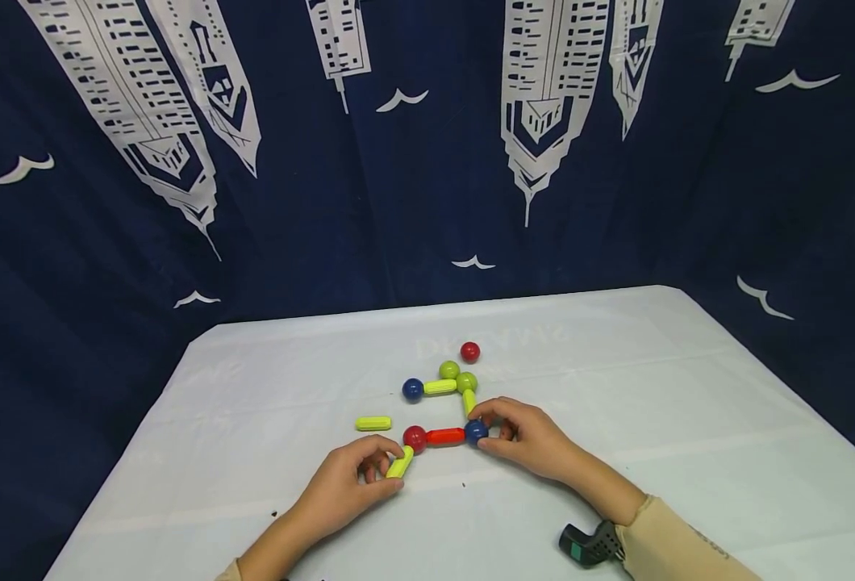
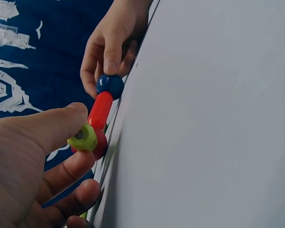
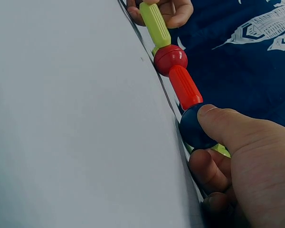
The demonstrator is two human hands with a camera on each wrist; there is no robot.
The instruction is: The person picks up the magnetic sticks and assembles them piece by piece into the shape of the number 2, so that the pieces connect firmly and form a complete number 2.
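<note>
My left hand (image 1: 351,482) pinches a yellow-green building stick (image 1: 401,463) between thumb and fingers. That stick's far end touches a red ball (image 1: 414,437). From the ball, a red stick (image 1: 445,436) runs right to a dark blue ball (image 1: 477,432), which my right hand (image 1: 532,440) grips with thumb and fingertips. Another yellow-green stick (image 1: 469,401) leads back from the blue ball to a green ball (image 1: 467,382). In the left wrist view, the held stick's near end (image 2: 80,137) shows a grey centre. The right wrist view shows the thumb on the blue ball (image 3: 194,130).
Behind the hands, a yellow-green stick (image 1: 440,387) joins the green ball to a second blue ball (image 1: 413,390). Another green ball (image 1: 449,369) sits against them. A loose yellow-green stick (image 1: 373,423) and a red ball (image 1: 470,352) lie on the white table (image 1: 253,403). A dark curtain (image 1: 413,186) hangs behind.
</note>
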